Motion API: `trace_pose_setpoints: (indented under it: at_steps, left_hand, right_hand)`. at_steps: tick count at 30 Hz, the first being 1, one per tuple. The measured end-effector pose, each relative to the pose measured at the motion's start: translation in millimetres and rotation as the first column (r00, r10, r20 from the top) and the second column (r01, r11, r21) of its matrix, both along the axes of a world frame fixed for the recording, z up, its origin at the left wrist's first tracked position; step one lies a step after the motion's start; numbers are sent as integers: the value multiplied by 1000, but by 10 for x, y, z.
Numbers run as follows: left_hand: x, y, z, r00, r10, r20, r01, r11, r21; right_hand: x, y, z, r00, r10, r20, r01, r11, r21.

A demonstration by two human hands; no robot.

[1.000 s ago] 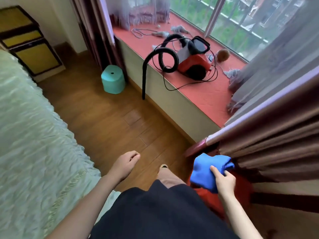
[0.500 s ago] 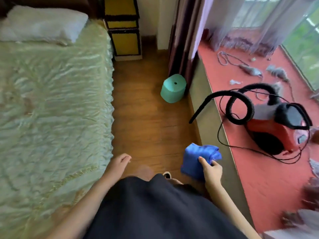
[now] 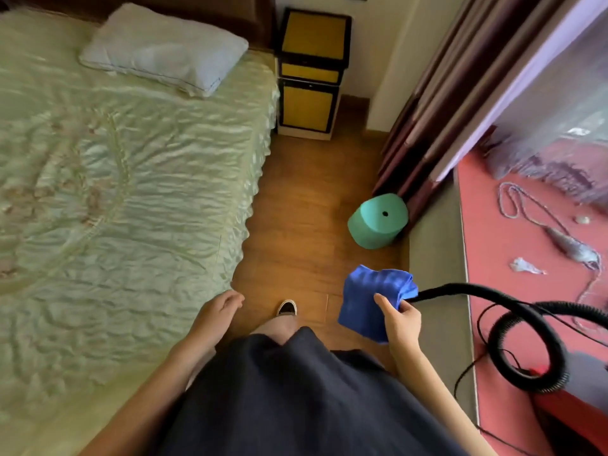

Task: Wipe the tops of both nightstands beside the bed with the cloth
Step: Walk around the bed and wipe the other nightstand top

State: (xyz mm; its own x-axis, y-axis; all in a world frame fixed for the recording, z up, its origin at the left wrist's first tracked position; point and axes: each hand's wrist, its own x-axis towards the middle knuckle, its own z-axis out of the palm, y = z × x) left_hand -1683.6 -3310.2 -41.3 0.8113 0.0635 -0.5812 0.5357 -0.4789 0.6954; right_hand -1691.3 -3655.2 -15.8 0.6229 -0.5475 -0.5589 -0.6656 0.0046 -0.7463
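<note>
A folded blue cloth (image 3: pixel 373 299) is being grasped in the right hand (image 3: pixel 399 319) above the floor; the left hand (image 3: pixel 217 309) is hanging loose. The yellow nightstand (image 3: pixel 312 74) at the bed's (image 3: pixel 131 192) head corner is being faced, apparently unwiped; the second is unseen.

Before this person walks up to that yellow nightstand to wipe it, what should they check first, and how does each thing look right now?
1. Blue cloth held in the right hand: ok.
2. Left hand free, open beside the bed: ok.
3. Floor lane to the yellow nightstand clear: ok; the green stool sits off to the right.
4. Nightstand top free of objects: ok, it looks bare.
5. Black vacuum hose clear of the cloth: cannot tell; its tip ends right beside it.
</note>
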Motion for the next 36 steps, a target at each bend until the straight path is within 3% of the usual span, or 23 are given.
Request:
trace_pose_setpoints:
  at_steps: [6,15,28,36]
  left_hand:
    - [1362,-165,206,981,-178,81,181,983,-37]
    - [2961,-536,202,984,-160,72,165,984,-66]
    - [4991,-602,245,978,204,34,-203,979,-33]
    - [6231,-420,162,970,236,53,-235,972,-18]
  right_hand:
    - [861,-261,127,993,-120,-15,119,989,-86]
    - [2267,-660,-17,973,-218,-80,211,974,-86]
    - [5547,-795,122,995,95,36,-92,993,-76]
    - [6977,-525,30,979,205,-7,-205,977,-62]
